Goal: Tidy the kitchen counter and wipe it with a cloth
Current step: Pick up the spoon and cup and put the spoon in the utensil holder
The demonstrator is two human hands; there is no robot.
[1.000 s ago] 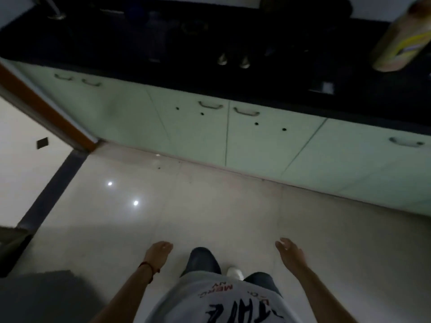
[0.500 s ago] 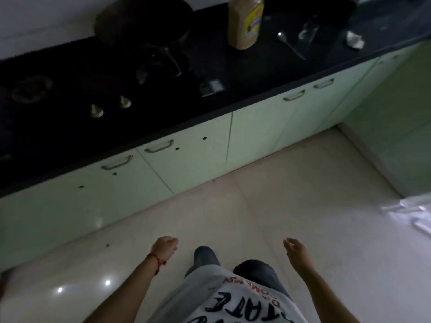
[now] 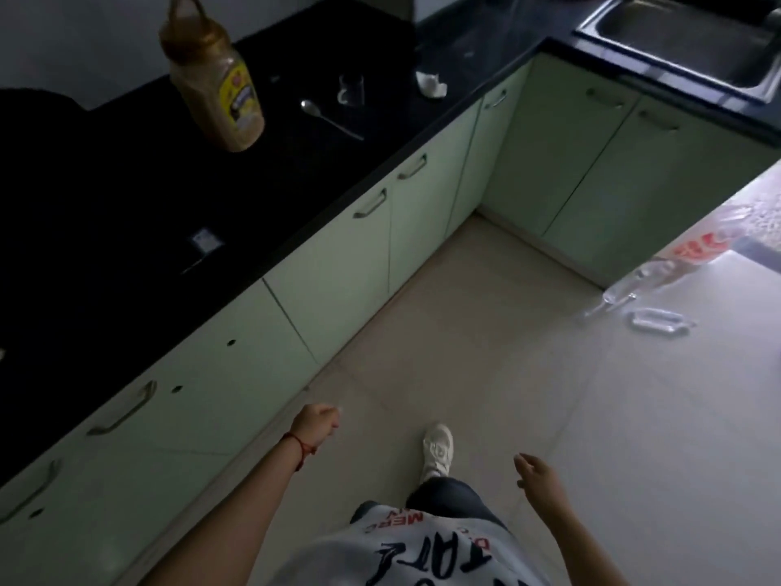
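A black counter (image 3: 296, 171) runs along the left and turns toward a steel sink (image 3: 693, 40) at the top right. On it stand a big tan jar with a yellow label (image 3: 215, 86) and a clear glass (image 3: 351, 90). A metal spoon (image 3: 329, 117) lies between them, and a crumpled white cloth (image 3: 431, 84) sits near the counter's edge. My left hand (image 3: 315, 425) hangs low by the cabinets, fingers loosely curled, holding nothing. My right hand (image 3: 539, 471) hangs over the floor with fingers apart, also holding nothing.
Pale green cabinet doors (image 3: 338, 264) with metal handles line the counter's front. Clear plastic bottles and a bag with red print (image 3: 693, 255) lie on the tiled floor at the right. A small pale card (image 3: 206, 240) lies on the counter. My white shoe (image 3: 438, 450) steps forward.
The view has swung right along the counter, bringing the jar, spoon, glass, cloth and sink closer. Both hands stay low and hold nothing.
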